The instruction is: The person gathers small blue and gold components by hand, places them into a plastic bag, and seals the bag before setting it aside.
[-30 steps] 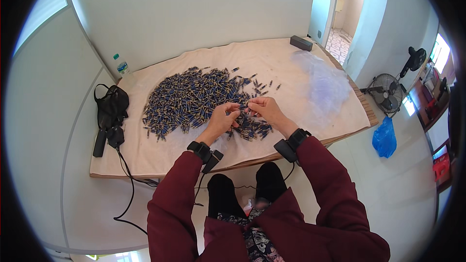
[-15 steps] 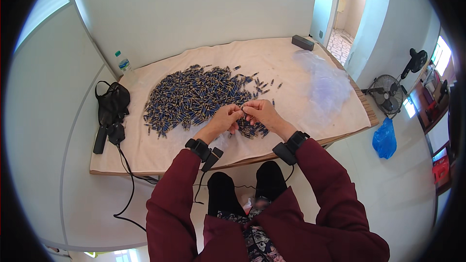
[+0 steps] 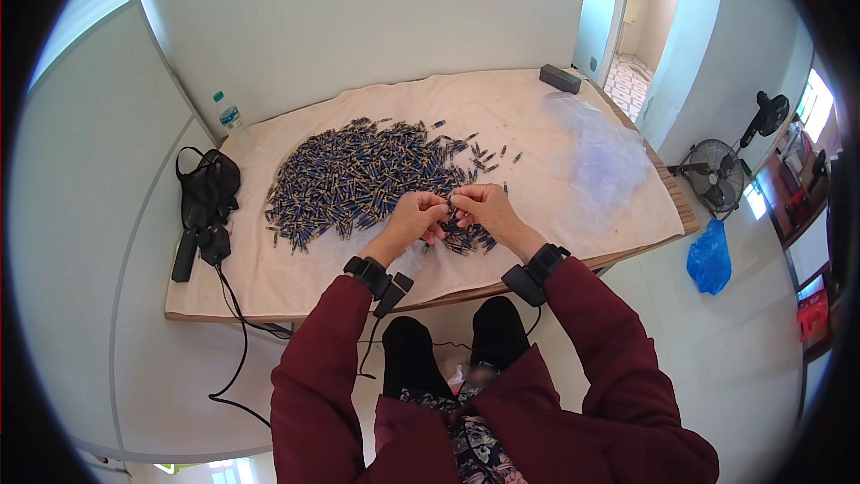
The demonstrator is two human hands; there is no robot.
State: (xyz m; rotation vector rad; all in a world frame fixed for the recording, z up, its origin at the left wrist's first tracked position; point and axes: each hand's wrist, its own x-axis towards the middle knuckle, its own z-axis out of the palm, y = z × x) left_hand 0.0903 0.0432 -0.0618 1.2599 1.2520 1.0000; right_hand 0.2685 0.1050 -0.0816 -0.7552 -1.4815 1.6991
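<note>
Left hand: (image 3: 419,219) fingers curled, thumb and forefinger closed in a pinch on a small dark piece (image 3: 451,206); its detail is hidden by the fingertips.
Right hand: (image 3: 485,208) thumb and forefinger likewise pinched shut at the same piece, meeting the left fingertips; whether one hand bears more of it, cannot tell.
Wrists: a black band on each, left band (image 3: 368,276) and right band (image 3: 544,262), each with a black block attached, just below the maroon sleeves.
Small heap: (image 3: 472,239) blue, dark and tan pieces, beneath and just nearer the body than the right hand.
Pile: (image 3: 354,181) many like pieces, slim and short, massed beyond and to the left of the left hand.
Strays: (image 3: 489,158) a few loose pieces, beyond the right hand, at the pile's right edge.
Cloth: (image 3: 269,291) pale, beneath hands and pieces, spread over a wooden table (image 3: 683,208).
Right of hands: clear plastic (image 3: 607,161), crumpled, on the cloth; farther off, a black box (image 3: 560,79).
Left of hands: black bag (image 3: 210,193), well apart; beyond it a bottle (image 3: 230,115), green-capped, upright.
Off the table, right: fan (image 3: 714,175); below it, blue bag (image 3: 709,260).
</note>
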